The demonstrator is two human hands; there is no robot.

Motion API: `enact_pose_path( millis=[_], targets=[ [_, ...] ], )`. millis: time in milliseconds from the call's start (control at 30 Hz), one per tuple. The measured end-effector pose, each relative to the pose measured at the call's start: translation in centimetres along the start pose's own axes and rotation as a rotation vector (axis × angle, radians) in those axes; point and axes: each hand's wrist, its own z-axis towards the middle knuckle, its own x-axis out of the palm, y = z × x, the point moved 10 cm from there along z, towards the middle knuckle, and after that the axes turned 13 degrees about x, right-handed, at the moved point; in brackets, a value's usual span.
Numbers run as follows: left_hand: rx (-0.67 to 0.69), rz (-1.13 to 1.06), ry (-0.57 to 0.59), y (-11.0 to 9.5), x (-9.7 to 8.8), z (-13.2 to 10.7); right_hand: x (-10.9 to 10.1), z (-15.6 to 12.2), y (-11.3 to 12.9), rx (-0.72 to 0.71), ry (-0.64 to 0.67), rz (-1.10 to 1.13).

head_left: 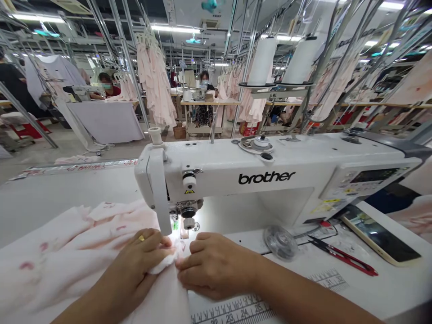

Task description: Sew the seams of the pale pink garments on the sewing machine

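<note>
A pale pink printed fabric (67, 265) lies bunched on the sewing table, left of the needle, and its edge runs in under the presser foot (184, 229) of a white Brother sewing machine (263, 177). My left hand (137, 256), wearing a gold ring, pinches a folded white-pink layer of the cloth just in front of the foot. My right hand (212, 265) sits beside it, its fingers curled onto the same cloth edge. The needle is partly hidden by the machine's white guard (158, 198).
Red thread snips (344, 256), a phone (381, 236) and a clear round disc (280, 243) lie to the right, with a ruler scale (232, 312) printed along the table's front. Thread cones (263, 60) stand behind the machine. Co-workers (106, 85) sit at machines beyond hanging pink garments (153, 81).
</note>
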Motion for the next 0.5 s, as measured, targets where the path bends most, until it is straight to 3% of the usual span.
enact_pose_path(
  millis=[300,500],
  targets=[
    [-0.152,-0.188,-0.008,1.5,0.4,-0.6,0.0,-0.2,-0.5,0.028,0.027,0.062],
    [-0.108,-0.132,0.009,1.3,0.3,-0.4,-0.2,-0.3,-0.8,0.041,0.032,0.121]
  ],
)
